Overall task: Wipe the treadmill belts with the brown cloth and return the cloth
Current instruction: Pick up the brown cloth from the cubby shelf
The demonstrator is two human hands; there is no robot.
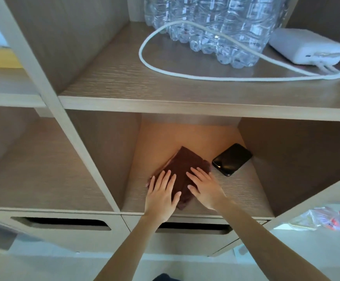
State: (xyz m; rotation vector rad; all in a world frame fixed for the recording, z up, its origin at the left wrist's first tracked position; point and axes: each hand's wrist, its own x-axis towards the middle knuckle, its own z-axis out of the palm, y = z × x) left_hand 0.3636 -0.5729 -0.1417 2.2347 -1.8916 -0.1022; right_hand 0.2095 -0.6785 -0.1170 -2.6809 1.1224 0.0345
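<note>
A folded brown cloth [183,169] lies flat on the floor of the middle cubby of a wooden shelf unit [165,102]. My left hand [162,191] rests palm down on the cloth's near left part, fingers spread. My right hand [202,186] lies flat over its right edge, fingers apart and pointing left. Neither hand grips the cloth; both press on top of it. No treadmill is in view.
A black phone [232,159] lies just right of the cloth in the same cubby. On the shelf above stand a pack of water bottles [215,27], a white cable [185,72] and a white power bank [305,47]. Below are drawers with slot handles [63,221].
</note>
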